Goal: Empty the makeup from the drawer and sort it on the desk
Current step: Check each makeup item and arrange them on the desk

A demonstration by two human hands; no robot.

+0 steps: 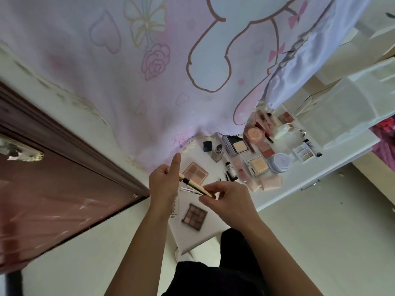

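My left hand and my right hand both hold a slim cream makeup pencil with a black band above the white desk. The left fingers curl round its upper end, with the index finger pointing up. My right fingertips pinch its lower end, together with a thin silver tool. Below the hands lies a brown eyeshadow palette. A pink contour palette sits just beyond the pencil. Further right are a foundation bottle, powder compacts, a lilac jar and a small white palette.
A pink printed curtain hangs behind the desk. A dark wooden door stands at the left. White plastic drawer units rise at the right. My dark-clothed legs are below the desk edge.
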